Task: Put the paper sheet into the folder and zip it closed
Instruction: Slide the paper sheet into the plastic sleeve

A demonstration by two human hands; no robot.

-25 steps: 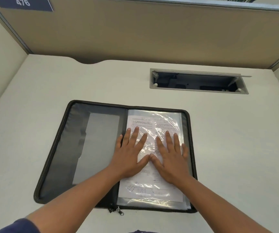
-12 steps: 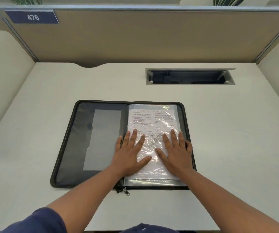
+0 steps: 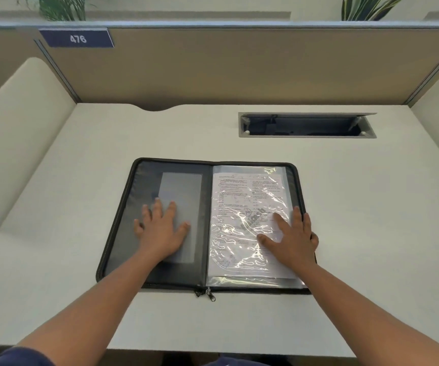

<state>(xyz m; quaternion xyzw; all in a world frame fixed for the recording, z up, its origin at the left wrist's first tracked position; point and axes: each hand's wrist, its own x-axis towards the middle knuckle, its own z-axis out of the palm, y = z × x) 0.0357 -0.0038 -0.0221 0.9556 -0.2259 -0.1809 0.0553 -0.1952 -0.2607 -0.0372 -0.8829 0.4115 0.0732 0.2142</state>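
Observation:
A black zip folder (image 3: 131,220) lies open flat on the desk. Its right half holds a printed paper sheet (image 3: 242,196) under a shiny clear plastic sleeve. My left hand (image 3: 160,231) lies flat with spread fingers on the grey left inner panel. My right hand (image 3: 292,239) rests flat on the sleeve near the folder's right edge, its outer fingers at the zip border. Two zip pulls (image 3: 208,293) hang at the spine's near end.
The white desk (image 3: 81,299) has side dividers left and right and a tan back panel with a blue "476" sign (image 3: 77,38). An open cable slot (image 3: 307,125) sits in the desk behind the folder's right side.
My left hand has slid from the sleeve over to the folder's left panel. My right hand has shifted right toward the folder's edge. The head has pulled back, showing more desk.

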